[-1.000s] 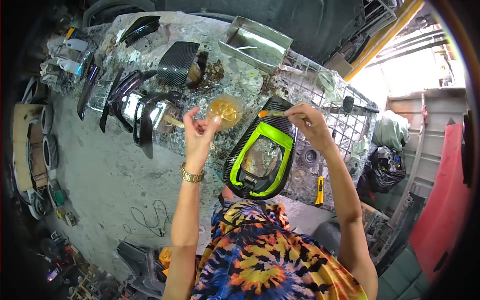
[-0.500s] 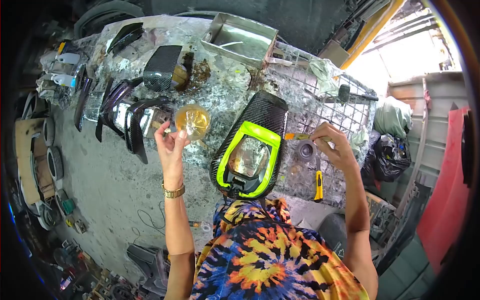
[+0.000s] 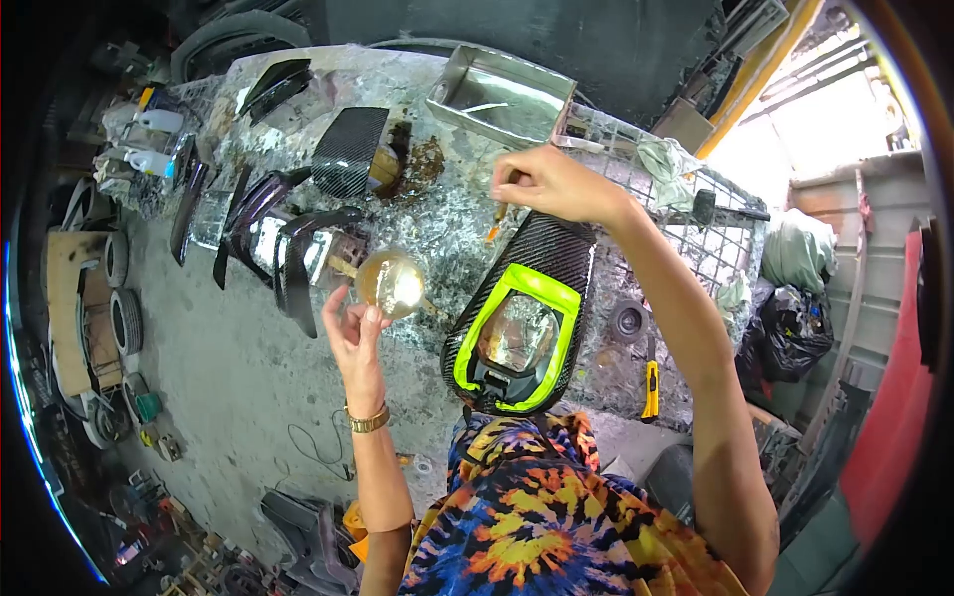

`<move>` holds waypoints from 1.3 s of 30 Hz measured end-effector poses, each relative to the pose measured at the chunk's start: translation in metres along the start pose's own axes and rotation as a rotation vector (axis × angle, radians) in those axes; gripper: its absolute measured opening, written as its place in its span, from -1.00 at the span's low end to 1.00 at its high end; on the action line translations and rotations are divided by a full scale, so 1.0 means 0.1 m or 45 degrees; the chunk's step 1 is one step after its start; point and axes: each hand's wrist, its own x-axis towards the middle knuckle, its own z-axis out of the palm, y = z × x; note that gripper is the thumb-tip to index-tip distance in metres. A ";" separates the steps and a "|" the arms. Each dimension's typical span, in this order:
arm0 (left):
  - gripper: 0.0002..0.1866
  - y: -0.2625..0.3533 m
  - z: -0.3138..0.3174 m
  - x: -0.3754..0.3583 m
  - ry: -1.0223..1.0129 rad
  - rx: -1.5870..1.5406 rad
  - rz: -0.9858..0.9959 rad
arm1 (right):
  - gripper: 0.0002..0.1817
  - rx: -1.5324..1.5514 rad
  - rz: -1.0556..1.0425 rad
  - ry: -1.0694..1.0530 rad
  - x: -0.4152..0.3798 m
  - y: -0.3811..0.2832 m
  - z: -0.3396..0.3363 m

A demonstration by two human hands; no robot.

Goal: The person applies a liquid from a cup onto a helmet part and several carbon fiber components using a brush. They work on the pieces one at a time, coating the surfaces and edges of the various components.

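At the near edge of the workbench (image 3: pixel 457 248), right of its middle: carbon-weave panel (image 3: pixel 569 261), wide end close to the person's body, narrow end pointing at the far edge. Long axis runs near edge to far edge, leaning right as it goes. Lime-green border (image 3: pixel 545 279) already round the middle section; the weave outside it is bare to view and glossy. Judged partway: border on, brushwork apparently under way, but which areas are coated or left cannot be told. Just left of the narrow end, brush (image 3: pixel 498 219), orange tip down towards the near edge, seemingly clear of the weave. Right hand (image 3: pixel 537 184) pinched closed on its handle, forearm reaching over the bench's right part. Left of the panel, well apart, cup (image 3: pixel 392 284) of amber liquid, glare on it; left hand (image 3: pixel 355 330) has thumb and fingers closed on its near side. Whether the cup meets the bench, cannot tell. Right of the panel, dark round disc (image 3: pixel 627 320); nearer the near edge, yellow knife (image 3: pixel 651 389). By the far edge, metal tray (image 3: pixel 502 96). Towards the left end, curved dark parts (image 3: pixel 294 263) and a second weave piece (image 3: pixel 348 154).
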 end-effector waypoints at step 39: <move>-0.49 0.00 0.65 0.64 -0.159 0.272 -0.072 | -0.82 -0.081 0.191 0.201 -1.49 0.25 -0.21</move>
